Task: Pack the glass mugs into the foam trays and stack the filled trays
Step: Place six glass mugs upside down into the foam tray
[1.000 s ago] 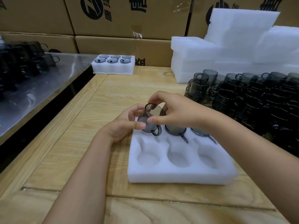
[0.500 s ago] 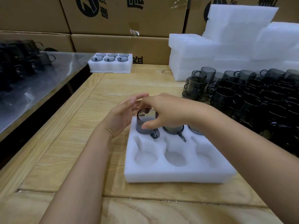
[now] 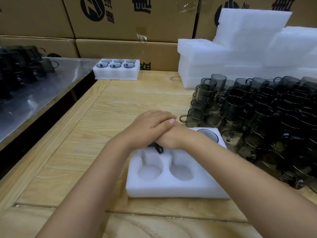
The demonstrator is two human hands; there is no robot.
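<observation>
A white foam tray (image 3: 171, 189) lies on the wooden table in front of me. My right hand (image 3: 173, 140) lies over the far-left pocket, on top of a smoky glass mug whose dark handle (image 3: 158, 149) sticks out below it. My left hand (image 3: 151, 121) rests flat on the back of my right hand, pressing down. Another mug (image 3: 208, 134) sits in the far-right pocket. The middle far pocket is hidden by my hands. Two near-row pockets show empty; my right arm hides the rest of that row.
Many loose grey glass mugs (image 3: 257, 117) crowd the table's right side. Stacked empty foam trays (image 3: 240, 57) stand behind them. A filled tray (image 3: 116, 69) sits at the far left, by a metal table (image 3: 34, 93) holding more mugs. Cardboard boxes (image 3: 128, 48) line the back.
The mug went from tilted in both hands down into the far-left pocket. My right hand came over its top, and my left hand moved onto my right hand.
</observation>
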